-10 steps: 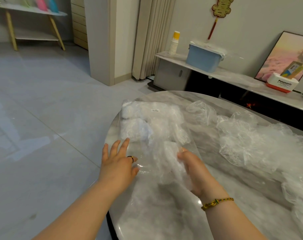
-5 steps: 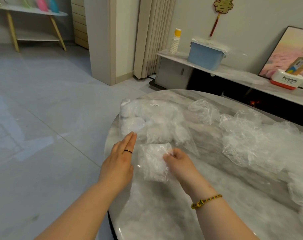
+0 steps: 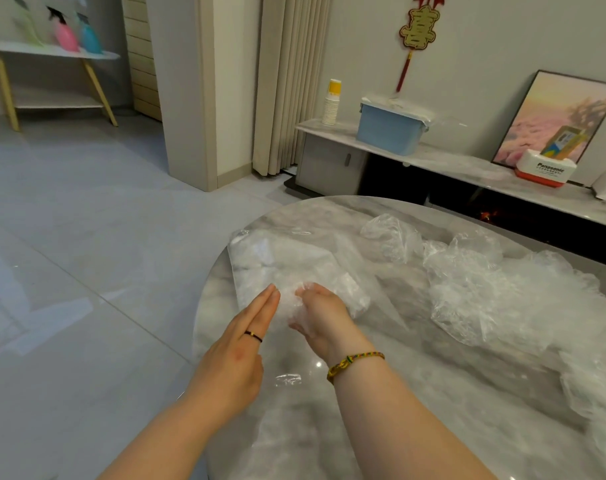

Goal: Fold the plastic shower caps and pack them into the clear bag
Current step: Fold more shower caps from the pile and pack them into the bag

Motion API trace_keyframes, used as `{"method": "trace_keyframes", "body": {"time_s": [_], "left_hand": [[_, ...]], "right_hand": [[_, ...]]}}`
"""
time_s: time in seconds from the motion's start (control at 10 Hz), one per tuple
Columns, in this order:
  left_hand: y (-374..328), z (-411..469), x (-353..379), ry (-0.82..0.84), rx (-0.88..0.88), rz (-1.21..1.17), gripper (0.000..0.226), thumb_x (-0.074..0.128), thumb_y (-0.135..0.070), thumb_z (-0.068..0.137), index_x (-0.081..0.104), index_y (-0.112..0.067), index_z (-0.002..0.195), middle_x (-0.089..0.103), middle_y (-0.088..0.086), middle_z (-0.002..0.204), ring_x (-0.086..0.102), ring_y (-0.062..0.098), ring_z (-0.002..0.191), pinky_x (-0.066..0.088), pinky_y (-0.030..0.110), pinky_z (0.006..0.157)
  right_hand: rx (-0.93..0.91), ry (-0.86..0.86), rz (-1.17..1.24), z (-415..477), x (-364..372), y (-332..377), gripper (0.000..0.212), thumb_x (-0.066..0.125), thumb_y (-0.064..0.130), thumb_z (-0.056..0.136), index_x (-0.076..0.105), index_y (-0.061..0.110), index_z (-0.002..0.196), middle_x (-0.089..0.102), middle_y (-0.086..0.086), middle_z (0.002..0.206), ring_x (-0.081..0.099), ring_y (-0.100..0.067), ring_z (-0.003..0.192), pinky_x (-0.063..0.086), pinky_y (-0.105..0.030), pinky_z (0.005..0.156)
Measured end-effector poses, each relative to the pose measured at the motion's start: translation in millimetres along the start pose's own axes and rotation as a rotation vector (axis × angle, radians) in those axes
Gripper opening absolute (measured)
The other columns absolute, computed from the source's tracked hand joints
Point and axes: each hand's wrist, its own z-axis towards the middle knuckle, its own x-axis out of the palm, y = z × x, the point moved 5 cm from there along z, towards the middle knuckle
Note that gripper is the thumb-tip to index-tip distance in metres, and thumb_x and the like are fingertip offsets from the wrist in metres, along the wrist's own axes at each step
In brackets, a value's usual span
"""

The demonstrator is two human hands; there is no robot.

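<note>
The clear bag (image 3: 280, 261) lies flat near the left edge of the marble table (image 3: 433, 427), with several folded shower caps showing white inside it. My right hand (image 3: 320, 311) grips a folded shower cap (image 3: 292, 301) at the bag's near end, fingers curled round it. My left hand (image 3: 242, 341), with a dark ring, is held edge-on with straight fingers together against the bag's left side, beside the cap. Whether the cap is inside the bag's mouth is hard to tell.
A long heap of loose crumpled shower caps (image 3: 495, 292) runs along the table's right side to the near right corner. The table's left rim drops to grey floor tiles. A low cabinet with a blue box (image 3: 391, 128) stands behind.
My right hand has pushed the folded cap forward toward the packed caps in the bag. My left hand turned from flat to edge-on and moved forward with it.
</note>
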Motion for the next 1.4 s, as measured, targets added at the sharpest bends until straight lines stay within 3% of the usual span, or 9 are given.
{"method": "trace_keyframes", "body": {"time_s": [0.1, 0.2, 0.5, 0.6, 0.7, 0.9, 1.0, 1.1, 1.4], "left_hand": [[2, 0, 0, -0.028, 0.01, -0.029, 0.098, 0.045, 0.014, 0.08, -0.003, -0.052, 0.134, -0.021, -0.063, 0.116, 0.0, -0.024, 0.12, 0.002, -0.004, 0.096], [5, -1, 4, -0.062, 0.072, -0.033, 0.102, 0.043, 0.012, 0.07, -0.001, -0.05, 0.138, -0.01, -0.054, 0.132, 0.011, -0.017, 0.124, 0.007, -0.009, 0.095], [19, 2, -2, -0.049, -0.063, -0.169, 0.122, 0.044, 0.017, 0.078, -0.027, -0.081, 0.095, -0.016, -0.063, 0.118, 0.026, 0.021, 0.114, 0.027, -0.009, 0.069], [20, 4, 2, -0.06, 0.001, -0.086, 0.127, 0.049, 0.021, 0.072, -0.016, -0.083, 0.106, -0.012, -0.061, 0.123, 0.023, 0.021, 0.112, 0.021, -0.014, 0.073], [21, 4, 10, -0.038, 0.117, 0.043, 0.139, 0.065, 0.027, 0.046, 0.004, -0.053, 0.141, 0.002, -0.041, 0.145, 0.042, 0.018, 0.105, 0.014, -0.016, 0.076], [26, 6, 9, -0.059, 0.049, -0.025, 0.135, 0.058, 0.028, 0.054, -0.001, -0.062, 0.136, -0.001, -0.047, 0.14, 0.038, 0.013, 0.111, 0.015, -0.016, 0.076], [30, 6, 12, -0.073, 0.015, -0.058, 0.133, 0.054, 0.027, 0.06, -0.006, -0.068, 0.13, -0.005, -0.051, 0.137, 0.026, -0.005, 0.124, 0.014, -0.014, 0.083], [23, 8, 5, -0.123, 0.016, -0.046, 0.117, 0.043, 0.017, 0.075, -0.015, -0.074, 0.12, -0.017, -0.06, 0.123, 0.005, -0.031, 0.119, 0.014, -0.013, 0.085], [22, 8, 3, -0.072, -0.078, 0.007, 0.106, 0.044, 0.018, 0.077, -0.01, -0.053, 0.136, -0.017, -0.049, 0.135, 0.003, -0.021, 0.125, 0.007, -0.014, 0.085]], "right_hand": [[-0.049, -0.019, 0.012, 11, 13, 9, 0.023, 0.039, 0.006, 0.097, 0.05, 0.015, 0.115, 0.048, -0.001, 0.101, 0.051, -0.015, 0.075, 0.043, -0.022, 0.058], [-0.074, -0.07, -0.138, 25, 24, 18, 0.024, 0.04, 0.003, 0.096, 0.054, 0.007, 0.114, 0.057, -0.013, 0.102, 0.061, -0.029, 0.087, 0.047, -0.03, 0.06], [0.051, 0.076, -0.565, 47, 47, 8, 0.024, 0.034, 0.016, 0.1, 0.043, 0.01, 0.122, 0.042, -0.005, 0.078, 0.044, -0.013, 0.063, 0.037, -0.022, 0.056], [-0.008, 0.036, -0.649, 53, 46, 3, 0.027, 0.032, 0.022, 0.101, 0.045, 0.015, 0.124, 0.053, -0.011, 0.119, 0.052, -0.023, 0.111, 0.04, -0.026, 0.09], [-0.192, -0.014, -0.779, 62, 47, 2, 0.004, 0.034, 0.024, 0.099, 0.037, 0.025, 0.102, 0.041, 0.007, 0.077, 0.047, -0.017, 0.083, 0.039, -0.026, 0.086], [-0.48, -0.116, -1.083, 66, 47, 10, 0.008, 0.031, 0.017, 0.099, 0.036, 0.02, 0.105, 0.035, 0.009, 0.08, 0.027, -0.001, 0.055, 0.029, -0.013, 0.052], [-0.534, -0.057, -1.174, 58, 49, 8, 0.033, 0.034, 0.008, 0.096, 0.039, 0.011, 0.128, 0.034, -0.001, 0.129, 0.047, -0.01, 0.08, 0.04, -0.023, 0.073], [-0.578, 0.014, -1.239, 51, 40, -1, 0.048, 0.036, 0.008, 0.096, 0.026, 0.018, 0.143, 0.007, 0.003, 0.155, 0.035, -0.019, 0.129, 0.029, -0.025, 0.104], [-0.528, 0.282, -1.559, 62, 41, -27, 0.056, 0.038, 0.008, 0.096, 0.017, 0.019, 0.147, 0.0, 0.004, 0.157, -0.007, -0.012, 0.143, 0.008, -0.034, 0.118]]}}
